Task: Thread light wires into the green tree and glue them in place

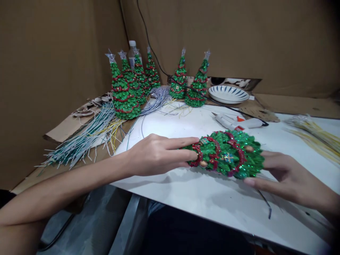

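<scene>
A green glittery Christmas tree ornament with red garlands and small gold balls lies on its side between my hands, just above the white table. My left hand is closed round its narrow top, which the fingers hide. At the wide base, my right hand grips the edge, thumb in front and fingers behind or under it. A thin dark wire sticks out below the right hand; where it begins is hidden.
Several similar trees with clear stars, one tree among them, stand at the back. Wire bundles lie left, yellow wires right. A glue gun and a striped plate sit behind the held tree. A black cable hangs across.
</scene>
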`<state>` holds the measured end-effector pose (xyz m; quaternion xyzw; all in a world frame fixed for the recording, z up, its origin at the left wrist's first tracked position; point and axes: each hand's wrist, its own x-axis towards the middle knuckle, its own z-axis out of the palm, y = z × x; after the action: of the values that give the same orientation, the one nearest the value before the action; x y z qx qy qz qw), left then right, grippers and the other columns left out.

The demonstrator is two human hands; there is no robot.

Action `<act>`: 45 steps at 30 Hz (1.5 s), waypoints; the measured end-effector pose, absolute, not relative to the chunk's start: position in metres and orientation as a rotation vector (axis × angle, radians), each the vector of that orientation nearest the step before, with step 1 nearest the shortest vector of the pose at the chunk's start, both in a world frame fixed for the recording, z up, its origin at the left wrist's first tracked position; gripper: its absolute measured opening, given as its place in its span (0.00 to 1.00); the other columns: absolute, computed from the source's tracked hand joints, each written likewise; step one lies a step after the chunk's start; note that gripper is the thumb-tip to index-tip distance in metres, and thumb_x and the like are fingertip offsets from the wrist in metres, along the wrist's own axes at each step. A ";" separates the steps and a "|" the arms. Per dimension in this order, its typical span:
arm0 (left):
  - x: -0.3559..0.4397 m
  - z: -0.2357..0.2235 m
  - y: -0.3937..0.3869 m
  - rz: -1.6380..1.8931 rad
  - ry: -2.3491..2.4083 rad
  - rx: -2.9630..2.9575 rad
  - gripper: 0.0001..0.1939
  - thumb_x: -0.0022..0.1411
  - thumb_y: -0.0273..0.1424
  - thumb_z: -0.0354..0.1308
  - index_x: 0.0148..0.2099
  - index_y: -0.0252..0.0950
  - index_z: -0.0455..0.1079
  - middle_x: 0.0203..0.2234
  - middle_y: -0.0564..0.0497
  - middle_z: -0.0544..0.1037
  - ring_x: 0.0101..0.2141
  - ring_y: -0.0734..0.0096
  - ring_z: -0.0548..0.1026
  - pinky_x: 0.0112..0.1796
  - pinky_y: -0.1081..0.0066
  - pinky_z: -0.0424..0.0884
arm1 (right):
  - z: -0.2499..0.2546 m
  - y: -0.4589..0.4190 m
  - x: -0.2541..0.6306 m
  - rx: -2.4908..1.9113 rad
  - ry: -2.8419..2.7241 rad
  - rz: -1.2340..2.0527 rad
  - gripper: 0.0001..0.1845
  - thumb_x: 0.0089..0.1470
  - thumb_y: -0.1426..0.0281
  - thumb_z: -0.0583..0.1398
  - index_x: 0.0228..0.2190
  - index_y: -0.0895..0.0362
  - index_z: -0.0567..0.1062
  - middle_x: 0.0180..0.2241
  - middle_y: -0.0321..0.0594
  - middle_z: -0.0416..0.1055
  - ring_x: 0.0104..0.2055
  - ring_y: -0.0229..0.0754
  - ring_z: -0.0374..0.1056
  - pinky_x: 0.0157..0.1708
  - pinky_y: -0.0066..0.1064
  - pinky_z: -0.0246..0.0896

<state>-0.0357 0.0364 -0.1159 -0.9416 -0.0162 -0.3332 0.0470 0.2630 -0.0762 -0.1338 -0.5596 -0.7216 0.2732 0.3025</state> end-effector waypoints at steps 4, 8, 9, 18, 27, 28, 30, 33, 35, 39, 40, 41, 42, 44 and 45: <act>-0.037 -0.116 0.036 -0.995 -0.080 -2.882 0.08 0.62 0.28 0.60 0.44 0.38 0.75 0.49 0.47 0.80 0.36 0.73 0.82 0.32 0.80 0.76 | -0.134 -0.073 0.268 -1.456 -1.977 0.730 0.07 0.44 0.59 0.68 0.24 0.49 0.81 0.31 0.40 0.74 0.35 0.44 0.69 0.38 0.34 0.65; -0.037 -0.117 0.037 -1.008 -0.089 -2.892 0.08 0.63 0.29 0.60 0.45 0.38 0.74 0.49 0.48 0.80 0.36 0.73 0.82 0.33 0.79 0.77 | -0.134 -0.070 0.272 -1.444 -2.045 0.716 0.05 0.45 0.61 0.68 0.25 0.48 0.81 0.31 0.40 0.75 0.35 0.44 0.69 0.38 0.35 0.67; -0.037 -0.118 0.037 -1.016 -0.088 -2.893 0.08 0.63 0.29 0.60 0.45 0.38 0.74 0.49 0.48 0.80 0.36 0.73 0.82 0.33 0.78 0.78 | -0.134 -0.070 0.272 -1.432 -2.064 0.716 0.05 0.45 0.61 0.68 0.25 0.48 0.81 0.31 0.40 0.75 0.34 0.44 0.69 0.37 0.35 0.67; -0.036 -0.122 0.038 -1.100 -0.076 -2.891 0.06 0.61 0.31 0.62 0.41 0.40 0.77 0.48 0.49 0.80 0.36 0.72 0.83 0.34 0.78 0.79 | -0.135 -0.069 0.273 -1.394 -2.080 0.716 0.03 0.45 0.64 0.68 0.27 0.48 0.82 0.32 0.39 0.76 0.35 0.44 0.70 0.38 0.33 0.66; -0.037 -0.117 0.034 -1.032 -0.084 -2.857 0.07 0.61 0.30 0.62 0.43 0.38 0.76 0.47 0.47 0.81 0.35 0.74 0.82 0.28 0.81 0.75 | -0.135 -0.073 0.271 -1.435 -2.012 0.729 0.06 0.47 0.63 0.67 0.24 0.51 0.80 0.32 0.40 0.74 0.36 0.43 0.68 0.39 0.32 0.64; -0.037 -0.118 0.034 -1.022 -0.086 -2.861 0.07 0.62 0.30 0.62 0.43 0.38 0.75 0.48 0.47 0.80 0.36 0.74 0.82 0.28 0.81 0.75 | -0.135 -0.072 0.272 -1.430 -2.015 0.733 0.06 0.47 0.62 0.67 0.24 0.51 0.80 0.32 0.40 0.74 0.36 0.43 0.68 0.39 0.32 0.64; -0.037 -0.118 0.034 -1.003 -0.095 -2.870 0.07 0.62 0.31 0.61 0.44 0.38 0.74 0.49 0.47 0.80 0.36 0.74 0.82 0.29 0.81 0.75 | -0.136 -0.071 0.274 -1.391 -2.062 0.725 0.05 0.46 0.63 0.67 0.26 0.50 0.80 0.33 0.40 0.74 0.37 0.43 0.68 0.39 0.32 0.65; -0.037 -0.117 0.033 -0.984 -0.109 -2.893 0.08 0.62 0.30 0.61 0.45 0.38 0.73 0.49 0.46 0.80 0.38 0.73 0.82 0.30 0.80 0.76 | -0.138 -0.069 0.278 -1.338 -2.118 0.696 0.04 0.47 0.63 0.67 0.27 0.49 0.80 0.33 0.38 0.74 0.36 0.43 0.68 0.39 0.31 0.66; -0.037 -0.116 0.032 -0.962 -0.119 -2.932 0.08 0.63 0.29 0.61 0.45 0.37 0.72 0.49 0.45 0.79 0.40 0.72 0.82 0.33 0.79 0.77 | -0.138 -0.069 0.279 -1.340 -2.112 0.689 0.04 0.48 0.63 0.66 0.27 0.49 0.79 0.33 0.38 0.74 0.36 0.42 0.68 0.38 0.31 0.66; -0.036 -0.110 0.028 -0.932 -0.294 -3.094 0.18 0.61 0.29 0.62 0.52 0.37 0.65 0.49 0.46 0.79 0.45 0.68 0.80 0.41 0.75 0.78 | -0.138 -0.069 0.279 -1.354 -2.082 0.707 0.03 0.48 0.63 0.66 0.26 0.48 0.79 0.31 0.37 0.75 0.36 0.42 0.68 0.38 0.30 0.66; -0.036 -0.108 0.027 -0.938 -0.368 -3.127 0.22 0.60 0.30 0.63 0.55 0.38 0.62 0.49 0.47 0.79 0.45 0.66 0.80 0.41 0.73 0.77 | -0.138 -0.069 0.278 -1.363 -2.076 0.715 0.03 0.48 0.64 0.66 0.27 0.48 0.79 0.32 0.36 0.75 0.36 0.42 0.68 0.37 0.30 0.66; -0.036 -0.105 0.026 -0.934 -0.438 -3.151 0.25 0.60 0.31 0.64 0.57 0.39 0.60 0.48 0.47 0.79 0.45 0.65 0.80 0.42 0.72 0.77 | -0.139 -0.069 0.278 -1.373 -2.069 0.725 0.03 0.48 0.64 0.66 0.28 0.48 0.79 0.32 0.36 0.75 0.35 0.42 0.68 0.36 0.30 0.66; -0.036 -0.102 0.025 -0.915 -0.492 -3.167 0.28 0.59 0.31 0.64 0.58 0.41 0.58 0.48 0.48 0.78 0.45 0.64 0.80 0.41 0.71 0.77 | -0.139 -0.069 0.277 -1.383 -2.062 0.740 0.03 0.48 0.64 0.66 0.28 0.48 0.79 0.33 0.36 0.75 0.35 0.42 0.68 0.36 0.29 0.67; -0.036 -0.092 0.025 -0.833 -0.551 -3.182 0.29 0.60 0.32 0.63 0.60 0.43 0.55 0.47 0.49 0.78 0.46 0.62 0.79 0.41 0.70 0.76 | -0.138 -0.069 0.276 -1.401 -2.039 0.783 0.04 0.48 0.64 0.66 0.30 0.48 0.80 0.34 0.37 0.76 0.35 0.41 0.69 0.35 0.29 0.67; -0.035 -0.087 0.024 -0.779 -0.569 -3.186 0.29 0.60 0.32 0.62 0.60 0.44 0.55 0.47 0.49 0.78 0.45 0.62 0.79 0.40 0.70 0.76 | -0.138 -0.069 0.275 -1.410 -2.026 0.805 0.04 0.48 0.64 0.66 0.30 0.48 0.80 0.34 0.37 0.75 0.35 0.41 0.69 0.34 0.28 0.67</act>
<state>-0.0353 0.0243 -0.0865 -0.9529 -0.1703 -0.2331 -0.0934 0.2752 -0.0689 -0.1378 -0.5229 -0.7515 0.2988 0.2693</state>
